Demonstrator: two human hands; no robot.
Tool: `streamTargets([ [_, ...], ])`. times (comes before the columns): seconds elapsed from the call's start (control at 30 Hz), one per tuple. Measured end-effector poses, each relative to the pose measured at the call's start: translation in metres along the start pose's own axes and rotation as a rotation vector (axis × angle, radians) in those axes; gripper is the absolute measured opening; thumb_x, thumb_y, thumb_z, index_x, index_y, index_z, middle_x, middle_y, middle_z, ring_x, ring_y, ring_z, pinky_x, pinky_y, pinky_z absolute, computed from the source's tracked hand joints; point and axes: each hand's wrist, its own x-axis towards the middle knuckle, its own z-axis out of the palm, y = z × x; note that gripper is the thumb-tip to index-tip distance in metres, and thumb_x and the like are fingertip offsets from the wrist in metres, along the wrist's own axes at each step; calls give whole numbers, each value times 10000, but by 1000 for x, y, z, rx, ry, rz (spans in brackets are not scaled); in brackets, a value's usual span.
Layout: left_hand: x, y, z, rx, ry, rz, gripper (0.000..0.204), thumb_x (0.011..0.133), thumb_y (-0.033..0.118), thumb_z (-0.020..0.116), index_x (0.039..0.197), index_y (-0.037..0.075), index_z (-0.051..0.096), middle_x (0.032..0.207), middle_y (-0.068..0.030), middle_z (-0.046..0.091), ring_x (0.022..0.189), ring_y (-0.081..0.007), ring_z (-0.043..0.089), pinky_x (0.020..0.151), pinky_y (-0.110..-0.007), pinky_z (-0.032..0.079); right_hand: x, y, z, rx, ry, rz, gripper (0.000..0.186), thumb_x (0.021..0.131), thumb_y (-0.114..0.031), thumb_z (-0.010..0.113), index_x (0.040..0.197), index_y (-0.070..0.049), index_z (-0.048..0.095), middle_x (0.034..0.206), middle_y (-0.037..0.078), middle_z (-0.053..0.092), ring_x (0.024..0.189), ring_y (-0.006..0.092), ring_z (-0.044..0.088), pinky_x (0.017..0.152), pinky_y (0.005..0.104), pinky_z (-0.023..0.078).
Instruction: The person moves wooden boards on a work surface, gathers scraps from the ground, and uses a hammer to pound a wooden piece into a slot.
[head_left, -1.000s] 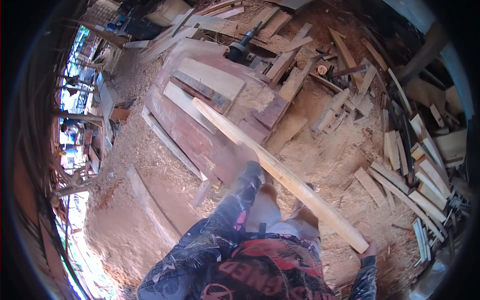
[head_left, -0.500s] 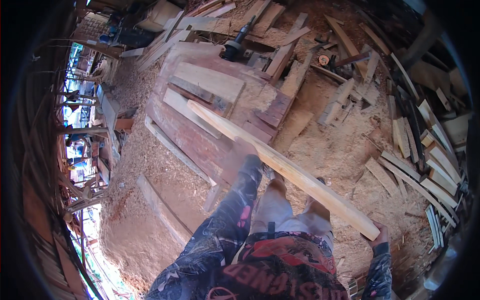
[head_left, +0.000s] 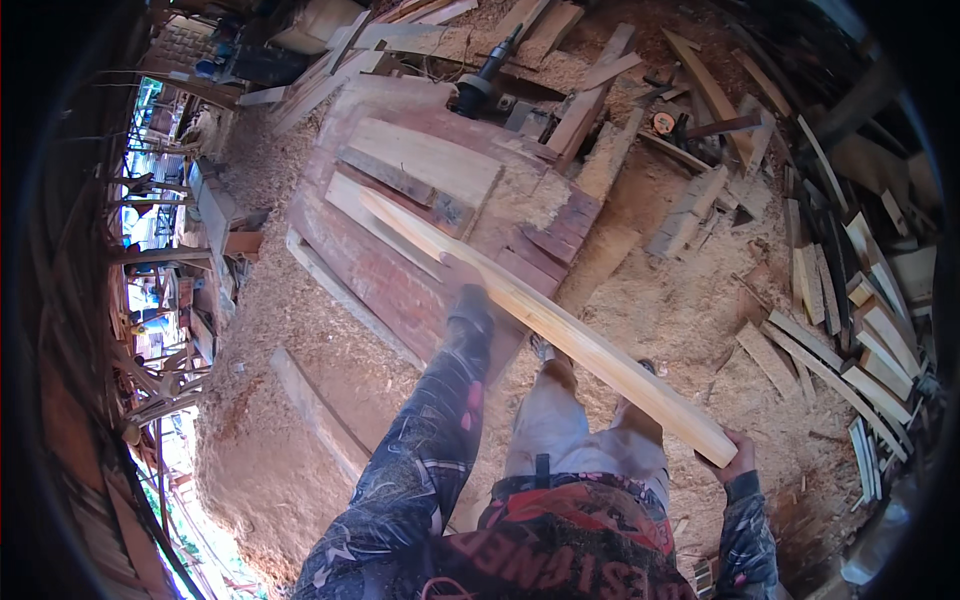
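Our right hand (head_left: pixel 740 456), fingers curled, is gripping the pale plank (head_left: pixel 590 350) by its near end; our left hand (head_left: pixel 464 274) is touching its side, reaching farther along than before. The plank is slanting over the near right edge of the counter (head_left: pixel 385 290). Blur is hiding how far our left fingers are closing.

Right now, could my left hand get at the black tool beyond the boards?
Probably not without stepping closer: your left hand is at the long plank, and the black tool lies well beyond, past loose boards on the reddish surface.
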Motion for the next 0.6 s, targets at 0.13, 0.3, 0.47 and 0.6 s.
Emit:
streamTargets([
  [0.13,43,8,0,-134,82,106,587,1012,379,338,1208,-147,508,1184,-353,558,1080,-478,550,934,-496,442,15,5,38,1,-18,3,499,877,-307,436,1310,-70,518,1220,144,609,1068,328,602,892,530,488],
  [0.3,82,11,9,-138,89,91,564,1007,369,353,1164,-142,534,1140,-354,575,1050,-492,551,916,-508,445,25,11,72,6,-4,22,483,886,-291,432,1307,-67,515,1218,143,610,1065,322,605,887,526,493],
  [0.47,137,22,8,-44,131,101,548,997,372,364,1166,-114,553,1144,-336,579,1048,-485,557,917,-529,440,39,20,119,7,-37,26,460,907,-272,419,1307,-65,512,1211,142,612,1043,325,617,870,518,510],
  [0.6,187,26,9,54,153,144,541,994,365,360,1174,-108,549,1161,-332,569,1073,-484,547,932,-529,431,59,29,155,5,-52,60,458,910,-274,426,1309,-65,508,1211,143,608,1038,329,619,869,516,514],
])
